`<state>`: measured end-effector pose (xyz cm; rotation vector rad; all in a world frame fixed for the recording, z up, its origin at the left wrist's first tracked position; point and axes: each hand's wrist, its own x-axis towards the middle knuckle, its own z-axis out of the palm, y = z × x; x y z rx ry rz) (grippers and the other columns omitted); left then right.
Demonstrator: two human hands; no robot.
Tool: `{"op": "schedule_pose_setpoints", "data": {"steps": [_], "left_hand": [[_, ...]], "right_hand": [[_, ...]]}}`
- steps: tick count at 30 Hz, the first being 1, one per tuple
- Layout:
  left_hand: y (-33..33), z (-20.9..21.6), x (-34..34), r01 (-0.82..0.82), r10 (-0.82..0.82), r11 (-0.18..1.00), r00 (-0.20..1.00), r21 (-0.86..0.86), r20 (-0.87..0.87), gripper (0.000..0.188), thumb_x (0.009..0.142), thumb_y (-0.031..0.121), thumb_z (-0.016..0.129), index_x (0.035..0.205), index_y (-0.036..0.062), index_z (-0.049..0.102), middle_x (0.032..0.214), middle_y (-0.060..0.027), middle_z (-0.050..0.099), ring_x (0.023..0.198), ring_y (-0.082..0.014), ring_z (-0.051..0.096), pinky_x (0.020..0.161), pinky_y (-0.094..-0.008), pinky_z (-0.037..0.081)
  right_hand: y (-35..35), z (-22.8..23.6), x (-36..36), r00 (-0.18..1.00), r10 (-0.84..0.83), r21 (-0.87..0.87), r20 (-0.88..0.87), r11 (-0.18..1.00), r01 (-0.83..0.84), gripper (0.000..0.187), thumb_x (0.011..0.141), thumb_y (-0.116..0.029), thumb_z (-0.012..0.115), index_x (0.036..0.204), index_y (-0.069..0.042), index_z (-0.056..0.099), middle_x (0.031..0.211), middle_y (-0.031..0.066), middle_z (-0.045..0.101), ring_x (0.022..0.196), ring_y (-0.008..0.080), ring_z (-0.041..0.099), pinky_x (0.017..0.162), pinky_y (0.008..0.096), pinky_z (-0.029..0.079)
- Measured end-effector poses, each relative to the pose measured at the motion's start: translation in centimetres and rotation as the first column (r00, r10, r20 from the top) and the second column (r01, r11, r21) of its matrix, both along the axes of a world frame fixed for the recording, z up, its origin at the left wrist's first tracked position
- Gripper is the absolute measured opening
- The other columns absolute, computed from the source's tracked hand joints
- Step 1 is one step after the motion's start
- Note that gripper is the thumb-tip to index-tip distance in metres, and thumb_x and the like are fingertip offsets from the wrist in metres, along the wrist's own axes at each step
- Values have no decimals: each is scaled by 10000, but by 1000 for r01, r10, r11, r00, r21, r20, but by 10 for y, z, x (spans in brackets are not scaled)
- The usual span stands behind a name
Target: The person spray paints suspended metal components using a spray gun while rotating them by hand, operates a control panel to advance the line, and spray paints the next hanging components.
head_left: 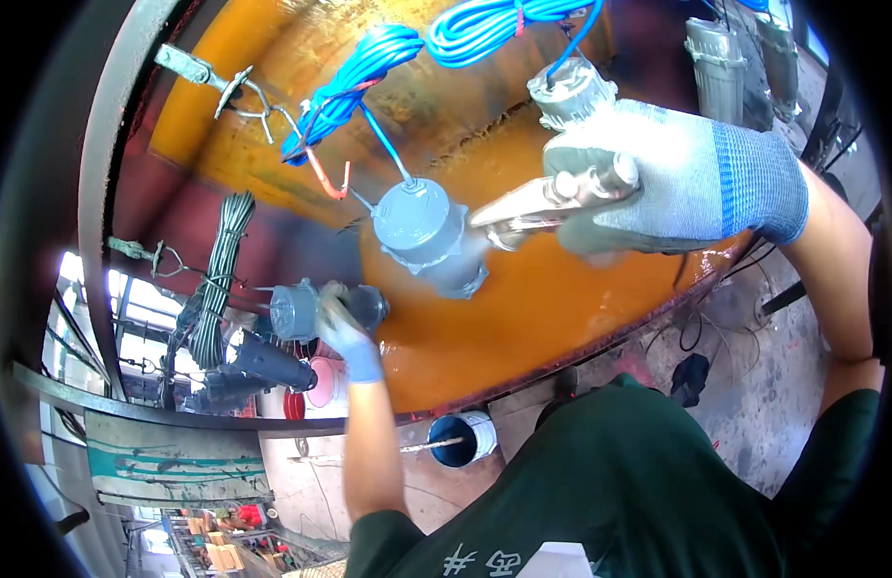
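Note:
My right hand (658, 183), in a grey-blue knit glove, is closed around a metal spray gun (537, 202). The gun's nozzle points left at a glossy grey cylindrical pump (417, 226), close to its side, with a pale blur between them. This pump hangs by a red-tipped hook (335, 183) and has a bundled blue cable (369, 67) above it. At lower left, my gloved left hand (342, 323) is closed on a second grey cylindrical pump (294, 310), lying sideways in view, and covers its middle. Motion smears the left fingers slightly.
An orange-stained metal panel (542, 318) spreads behind the pumps. Another grey pump (571, 91) hangs beyond my right hand. Bundled dark cable (220, 279) and a metal frame (94, 212) are at left. A paint bucket (465, 438) stands on the floor.

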<state>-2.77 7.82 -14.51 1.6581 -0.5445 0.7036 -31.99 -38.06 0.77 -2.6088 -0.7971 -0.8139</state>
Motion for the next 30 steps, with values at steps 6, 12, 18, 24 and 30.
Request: {"op": "schedule_pose_setpoints", "data": {"steps": [6, 12, 18, 24, 30], "left_hand": [[61, -251, -105, -248, 95, 943, 839, -222, -535, 270, 1127, 204, 525, 1029, 5, 678, 995, -94, 717, 927, -203, 666, 837, -345, 531], [112, -372, -254, -95, 471, 852, 569, 515, -674, 341, 1016, 265, 643, 994, -62, 738, 892, -255, 739, 833, -345, 698, 785, -461, 535], [197, -415, -357, 248, 539, 687, 457, 684, -707, 445, 1051, 402, 546, 1103, 40, 799, 1123, -243, 779, 1060, -458, 726, 930, -512, 559], [182, -393, -367, 288, 625, 586, 434, 757, -649, 400, 1035, 383, 561, 1126, 74, 799, 1170, -232, 770, 1108, -451, 708, 958, -531, 557], [143, -376, -290, 158, 417, 679, 721, 717, -553, 330, 1037, 279, 636, 1109, -6, 785, 1017, -232, 771, 918, -351, 714, 868, -430, 563]], "right_hand": [[16, 14, 26, 971, -135, 98, -195, 983, 157, 263, 955, -269, 764, 1111, -69, 695, 958, 160, 715, 906, 342, 736, 827, 472, 588], [36, -38, 16, 953, 106, 311, -283, 950, -13, 271, 957, -288, 766, 998, -60, 626, 860, 193, 687, 858, 420, 695, 754, 492, 553], [17, -101, -8, 942, 86, 717, -323, 673, 185, 122, 965, -126, 716, 1022, -36, 657, 848, 112, 705, 779, 247, 704, 737, 384, 547], [43, -143, -42, 925, 219, 705, -312, 705, 71, 226, 913, -117, 799, 1082, -31, 675, 856, 179, 700, 774, 370, 721, 700, 411, 554], [39, -169, -54, 967, 27, 767, -254, 615, 184, 224, 919, -78, 773, 1111, -23, 670, 897, 206, 692, 808, 398, 700, 726, 420, 559]]}}
